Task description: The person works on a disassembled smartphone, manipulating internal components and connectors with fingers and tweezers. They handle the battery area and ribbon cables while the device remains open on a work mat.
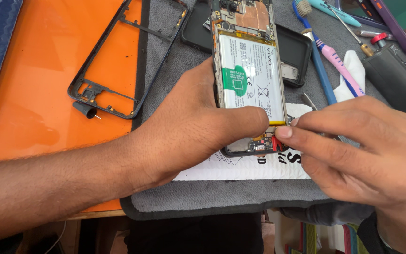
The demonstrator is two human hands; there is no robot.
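The left hand (189, 122) wraps its fingers around an opened phone (250, 80), back cover off, white battery showing, thumb pressed on the battery's lower end. The right hand (367, 150) has its fingers pinched nearly closed at the phone's lower right corner; what they grip, if anything, cannot be told. The phone sits over a grey mat (222, 195) near the front edge of the orange worktop (38, 94). A black phone frame (123, 56) lies left of the mat; toothbrushes (327, 51) and a screwdriver (348, 28) lie toward the back right.
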